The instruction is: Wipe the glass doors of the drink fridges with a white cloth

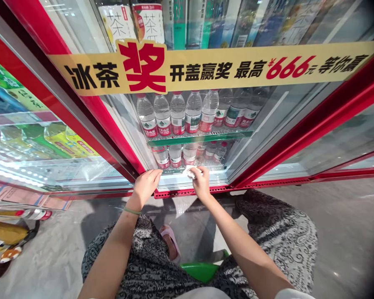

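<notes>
My right hand is closed on a crumpled white cloth, pressed to the lower part of the glass door; it could also be tissue. To its left, my left hand rests at the bottom left corner of the same door, fingers stretched out along the frame and holding nothing. Behind the glass, bottles of water with red and white labels stand on a shelf, and more bottles stand below. A yellow strip with red and black lettering crosses the door.
Red door frames flank this door. Another cooler section with packaged goods is at left. Between my patterned trouser legs is a green object on the grey floor. A brown bag lies at far left.
</notes>
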### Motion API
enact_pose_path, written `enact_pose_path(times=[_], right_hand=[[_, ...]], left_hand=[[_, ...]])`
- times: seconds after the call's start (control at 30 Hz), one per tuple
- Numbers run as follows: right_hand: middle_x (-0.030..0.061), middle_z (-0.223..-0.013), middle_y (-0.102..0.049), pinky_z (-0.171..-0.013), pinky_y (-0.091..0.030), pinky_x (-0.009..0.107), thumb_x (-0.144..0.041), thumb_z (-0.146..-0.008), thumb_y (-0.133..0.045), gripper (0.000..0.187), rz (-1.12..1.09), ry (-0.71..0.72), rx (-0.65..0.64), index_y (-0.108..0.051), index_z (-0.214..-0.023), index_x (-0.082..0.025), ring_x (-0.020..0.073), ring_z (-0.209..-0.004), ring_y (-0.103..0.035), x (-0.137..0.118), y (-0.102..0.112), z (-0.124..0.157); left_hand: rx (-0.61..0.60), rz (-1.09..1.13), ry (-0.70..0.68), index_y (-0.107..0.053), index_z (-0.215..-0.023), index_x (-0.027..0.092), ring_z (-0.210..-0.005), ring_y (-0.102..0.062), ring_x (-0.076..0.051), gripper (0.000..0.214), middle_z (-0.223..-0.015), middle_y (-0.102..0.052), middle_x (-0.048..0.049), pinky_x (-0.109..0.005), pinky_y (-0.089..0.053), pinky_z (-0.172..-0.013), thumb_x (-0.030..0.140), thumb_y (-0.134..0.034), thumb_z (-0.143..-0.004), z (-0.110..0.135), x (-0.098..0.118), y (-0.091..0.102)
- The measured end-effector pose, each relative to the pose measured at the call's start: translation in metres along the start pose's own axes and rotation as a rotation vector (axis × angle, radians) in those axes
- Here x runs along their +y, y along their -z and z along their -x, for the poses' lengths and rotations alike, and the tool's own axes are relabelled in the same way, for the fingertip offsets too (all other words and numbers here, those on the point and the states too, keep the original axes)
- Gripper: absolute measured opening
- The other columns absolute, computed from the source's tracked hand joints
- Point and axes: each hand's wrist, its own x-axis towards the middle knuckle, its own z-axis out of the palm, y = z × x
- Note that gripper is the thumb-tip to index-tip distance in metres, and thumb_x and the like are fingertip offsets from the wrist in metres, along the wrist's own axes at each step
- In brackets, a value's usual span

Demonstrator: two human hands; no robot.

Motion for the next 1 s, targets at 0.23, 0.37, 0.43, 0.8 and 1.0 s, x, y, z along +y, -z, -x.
enact_pose_path(times=[0.23,0.37,0.43,0.8,1.0], right_hand=[[0.0090,-0.117,-0.044,-0.099,-0.045,0.045,-0.008,-0.080,-0.047,0.045,0.063,-0.154,0.258,-0.060,-0.121,-0.023,0.0241,-0.113,-0.048,0.012,0.020,-0.027],[0.0030,-0.102,-0.055,-0.087,-0.046,0.035,-0.008,-0.087,-0.046,0.039,0.016,0.047,-0.165,-0.068,-0.112,-0.029,0.0186,-0.093,-0.052,0.007,0.004,0.000],[0.0035,-0.106,-0.056,-0.088,-0.047,0.035,-0.008,-0.087,-0.045,0.041,0.015,0.040,-0.176,-0.067,-0.113,-0.030,0.0193,-0.096,-0.053,0.017,0.009,0.007],[0.0130,-0.121,-0.048,-0.108,-0.040,0.052,-0.018,-0.085,-0.046,0.043,0.116,-0.405,0.348,-0.052,-0.127,-0.020,0.0268,-0.120,-0.046,0.073,0.062,-0.006],[0.0116,-0.125,-0.046,-0.112,-0.040,0.046,-0.019,-0.083,-0.047,0.043,0.091,-0.472,0.316,-0.057,-0.125,-0.021,0.0242,-0.123,-0.049,0.102,0.084,-0.002]], left_hand=[[-0.004,0.002,0.015,-0.073,-0.112,0.024,-0.101,-0.073,-0.020,0.028,-0.112,-0.078,-0.0017,-0.029,-0.055,-0.092,0.028,-0.047,-0.102,0.004,-0.006,-0.002],[-0.004,-0.004,0.000,-0.073,-0.113,0.024,-0.101,-0.073,-0.021,0.028,-0.111,-0.078,-0.0014,-0.029,-0.055,-0.090,0.028,-0.048,-0.101,0.002,-0.002,-0.001],[0.008,-0.007,-0.013,-0.073,-0.113,0.024,-0.100,-0.073,-0.020,0.028,-0.111,-0.078,-0.0016,-0.028,-0.055,-0.089,0.029,-0.048,-0.102,0.001,0.000,0.000],[-0.005,-0.006,-0.269,-0.072,-0.111,0.024,-0.092,-0.074,-0.020,0.026,-0.106,-0.078,-0.0024,-0.028,-0.056,-0.081,0.027,-0.049,-0.102,-0.019,0.047,-0.021],[0.003,0.035,-0.406,-0.073,-0.111,0.023,-0.091,-0.075,-0.019,0.026,-0.106,-0.078,-0.0023,-0.029,-0.057,-0.080,0.026,-0.048,-0.102,-0.040,0.084,-0.038]])
